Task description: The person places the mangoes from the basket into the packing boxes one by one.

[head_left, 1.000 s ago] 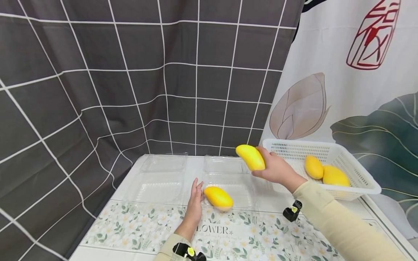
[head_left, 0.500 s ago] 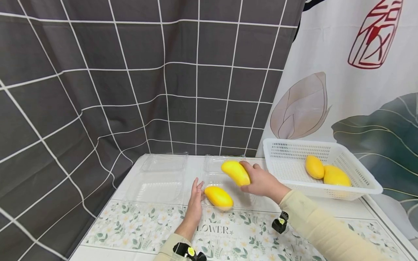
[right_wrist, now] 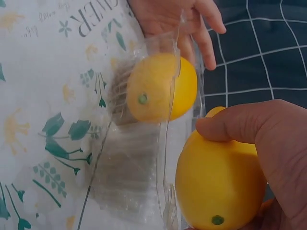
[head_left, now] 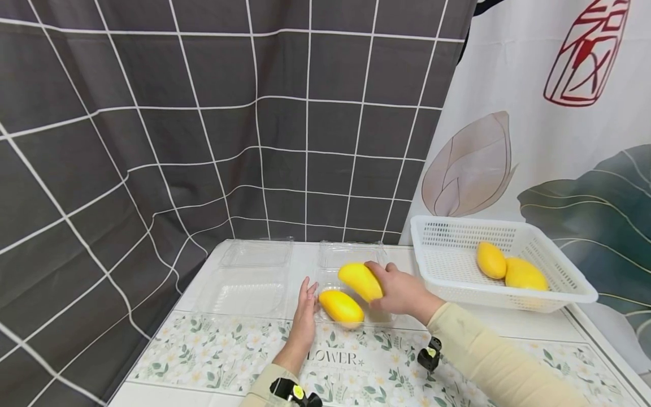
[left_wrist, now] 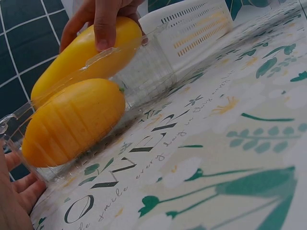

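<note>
My right hand (head_left: 403,288) grips a yellow mango (head_left: 360,281) from its right side, thumb on one side and fingers partly hidden behind it. The mango is tilted over a clear plastic clamshell box (head_left: 383,317). A second mango (head_left: 341,308) lies in the left part of that box; the left wrist view shows this mango (left_wrist: 74,122) behind the see-through wall. Beside the box's left wall is my left hand (head_left: 303,316), its fingers extended and touching or nearly touching the plastic. The right wrist view also shows the left hand's fingers (right_wrist: 204,40) straight.
Another clear clamshell box (head_left: 246,291) stands with its lid raised to the left. At the right, a white perforated basket (head_left: 442,277) holds two mangoes (head_left: 524,275). A flower-printed mat (head_left: 213,350) covers the front of the white table, and a dark checked curtain (head_left: 280,130) hangs behind.
My right hand has carried its mango left and down, from beside the basket to over the clamshell box. My left hand and the mango in the box have stayed in place.
</note>
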`<state>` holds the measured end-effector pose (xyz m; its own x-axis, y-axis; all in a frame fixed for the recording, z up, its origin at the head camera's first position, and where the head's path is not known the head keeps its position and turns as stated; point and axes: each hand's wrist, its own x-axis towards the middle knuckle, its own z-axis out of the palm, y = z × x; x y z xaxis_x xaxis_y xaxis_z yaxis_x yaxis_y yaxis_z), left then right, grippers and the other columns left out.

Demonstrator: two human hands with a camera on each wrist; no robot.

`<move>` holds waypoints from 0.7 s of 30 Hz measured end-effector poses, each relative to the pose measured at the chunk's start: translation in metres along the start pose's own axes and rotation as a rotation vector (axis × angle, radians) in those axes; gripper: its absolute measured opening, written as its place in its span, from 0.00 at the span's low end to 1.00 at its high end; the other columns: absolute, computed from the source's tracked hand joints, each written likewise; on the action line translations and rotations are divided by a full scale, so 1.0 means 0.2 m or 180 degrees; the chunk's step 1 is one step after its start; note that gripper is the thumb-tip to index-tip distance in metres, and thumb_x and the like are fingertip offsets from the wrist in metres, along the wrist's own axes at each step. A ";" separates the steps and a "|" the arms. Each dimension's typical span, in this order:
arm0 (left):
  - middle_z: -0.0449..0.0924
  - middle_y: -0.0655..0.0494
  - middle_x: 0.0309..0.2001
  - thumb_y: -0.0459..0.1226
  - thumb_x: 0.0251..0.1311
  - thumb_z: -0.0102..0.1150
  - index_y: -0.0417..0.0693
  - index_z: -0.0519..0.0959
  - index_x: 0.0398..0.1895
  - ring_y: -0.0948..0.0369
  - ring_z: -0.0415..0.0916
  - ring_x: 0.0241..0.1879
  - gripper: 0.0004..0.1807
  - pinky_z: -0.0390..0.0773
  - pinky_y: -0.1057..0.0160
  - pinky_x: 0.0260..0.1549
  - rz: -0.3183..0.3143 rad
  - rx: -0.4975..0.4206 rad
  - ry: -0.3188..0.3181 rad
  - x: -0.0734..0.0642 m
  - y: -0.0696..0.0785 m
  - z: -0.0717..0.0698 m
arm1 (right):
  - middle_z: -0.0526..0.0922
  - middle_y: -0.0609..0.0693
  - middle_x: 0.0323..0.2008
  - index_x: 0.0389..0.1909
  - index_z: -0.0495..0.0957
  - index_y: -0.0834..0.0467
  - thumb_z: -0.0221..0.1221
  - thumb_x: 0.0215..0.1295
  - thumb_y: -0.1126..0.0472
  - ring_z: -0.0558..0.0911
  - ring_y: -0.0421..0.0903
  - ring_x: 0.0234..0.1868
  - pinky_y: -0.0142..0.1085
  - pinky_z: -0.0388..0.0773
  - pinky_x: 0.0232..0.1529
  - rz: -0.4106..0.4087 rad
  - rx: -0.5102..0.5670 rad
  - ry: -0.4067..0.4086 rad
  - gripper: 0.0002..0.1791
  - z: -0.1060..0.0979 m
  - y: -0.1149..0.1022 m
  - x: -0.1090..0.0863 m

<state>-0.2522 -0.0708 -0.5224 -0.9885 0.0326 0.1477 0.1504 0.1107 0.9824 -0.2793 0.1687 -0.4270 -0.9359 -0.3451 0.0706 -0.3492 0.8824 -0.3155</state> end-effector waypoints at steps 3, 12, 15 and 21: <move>0.54 0.41 0.78 0.50 0.81 0.25 0.49 0.41 0.82 0.37 0.62 0.71 0.33 0.50 0.33 0.72 -0.0004 0.0030 -0.0008 0.00 0.00 0.00 | 0.73 0.54 0.39 0.74 0.63 0.50 0.70 0.45 0.50 0.74 0.47 0.24 0.40 0.71 0.23 0.0004 0.0018 -0.0021 0.50 0.01 -0.01 0.01; 0.54 0.42 0.78 0.49 0.82 0.25 0.49 0.41 0.82 0.38 0.63 0.71 0.32 0.50 0.33 0.72 -0.0011 0.0002 0.0004 0.00 -0.01 0.00 | 0.76 0.59 0.46 0.74 0.64 0.51 0.71 0.43 0.50 0.75 0.47 0.27 0.42 0.74 0.28 -0.0005 0.0058 -0.0165 0.51 0.05 -0.03 0.00; 0.54 0.41 0.78 0.49 0.82 0.25 0.49 0.41 0.82 0.37 0.64 0.70 0.32 0.50 0.32 0.72 0.0006 0.0035 0.0002 0.00 -0.01 0.00 | 0.77 0.60 0.46 0.74 0.65 0.50 0.70 0.42 0.49 0.76 0.49 0.28 0.44 0.76 0.30 0.0006 -0.0058 -0.0138 0.52 0.07 -0.03 0.00; 0.55 0.44 0.78 0.52 0.81 0.23 0.50 0.41 0.82 0.39 0.63 0.71 0.33 0.49 0.34 0.73 -0.0016 0.0140 0.0001 0.00 0.00 0.00 | 0.82 0.57 0.48 0.73 0.65 0.52 0.69 0.42 0.46 0.79 0.54 0.46 0.55 0.73 0.59 -0.0036 -0.0288 -0.0113 0.52 0.10 -0.02 0.01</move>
<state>-0.2521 -0.0705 -0.5226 -0.9892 0.0317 0.1429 0.1461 0.1545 0.9771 -0.2798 0.1582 -0.4440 -0.9302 -0.3648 0.0397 -0.3639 0.9031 -0.2278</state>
